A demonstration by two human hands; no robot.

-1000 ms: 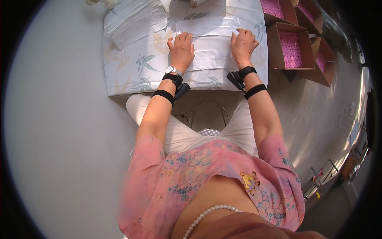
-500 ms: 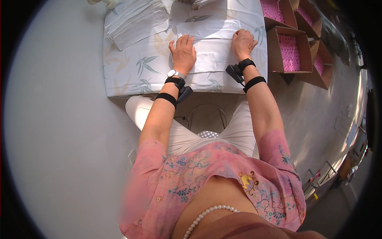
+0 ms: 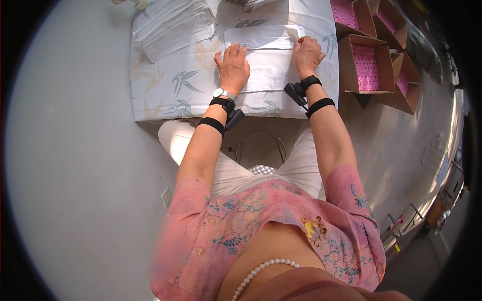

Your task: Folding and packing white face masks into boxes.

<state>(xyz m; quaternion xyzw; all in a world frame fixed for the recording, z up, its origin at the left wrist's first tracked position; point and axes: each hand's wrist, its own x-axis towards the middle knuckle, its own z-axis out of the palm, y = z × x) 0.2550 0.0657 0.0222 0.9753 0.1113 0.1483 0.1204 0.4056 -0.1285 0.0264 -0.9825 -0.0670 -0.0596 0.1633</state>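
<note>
A thin white folded sheet (image 3: 263,37), paper or cloth I cannot tell, lies crosswise on the table, and another white piece (image 3: 266,72) lies just nearer to me. My left hand (image 3: 234,66) rests at their left ends, palm down, with its fingers apart and slightly bent. At the right end, the fingers of my right hand (image 3: 308,56) curl in and pinch the edge of the far sheet; their tips are partly hidden. To the far left sits a fanned pile of similar white sheets (image 3: 173,30).
The table wears a white cloth with a leaf pattern (image 3: 165,95). Right of it stand several open cardboard boxes (image 3: 369,65) with pink contents. A bundle (image 3: 256,5) lies at the table's far side. My legs (image 3: 175,140) are under the near edge.
My right hand has shifted very slightly, and the far sheet's right end looks a little raised beside its fingers. My left hand has barely moved.
</note>
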